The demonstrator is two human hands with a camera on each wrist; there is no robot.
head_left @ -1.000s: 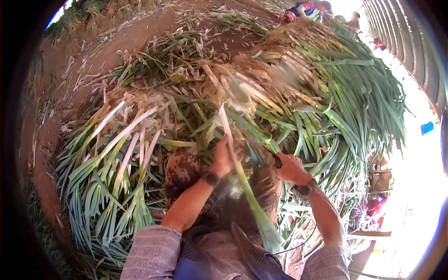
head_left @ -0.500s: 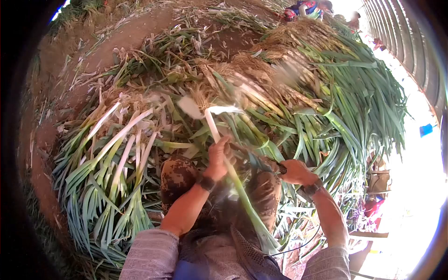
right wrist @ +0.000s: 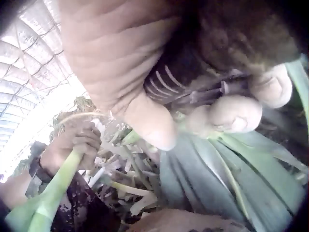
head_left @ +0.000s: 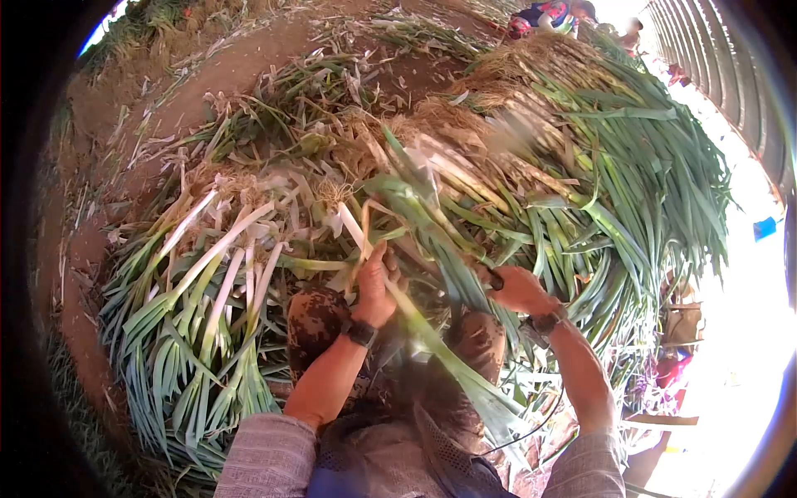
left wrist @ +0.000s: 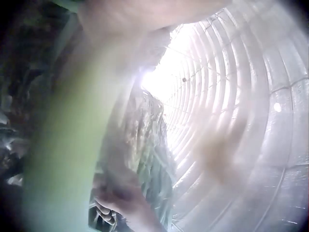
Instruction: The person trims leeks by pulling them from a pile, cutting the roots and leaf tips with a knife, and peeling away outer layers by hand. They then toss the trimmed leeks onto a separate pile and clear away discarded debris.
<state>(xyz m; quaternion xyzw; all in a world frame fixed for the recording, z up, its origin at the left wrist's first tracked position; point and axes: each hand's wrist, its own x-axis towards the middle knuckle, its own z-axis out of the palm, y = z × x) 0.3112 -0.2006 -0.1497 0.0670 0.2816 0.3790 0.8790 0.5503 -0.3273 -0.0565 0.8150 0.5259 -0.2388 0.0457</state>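
Leek stalk (head_left: 418, 322) is held near the centre of the head view, clamped in the fingers of the left hand (head_left: 376, 287); a dark tool (right wrist: 168, 81) is gripped by those of the right hand (head_left: 523, 290). The stalk could be snapped if bent too sharply.

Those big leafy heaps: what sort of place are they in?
Probably a farm polytunnel or similar shelter, judging by the curved, ribbed cover, the heaped leek-like stalks and the bare brown ground.
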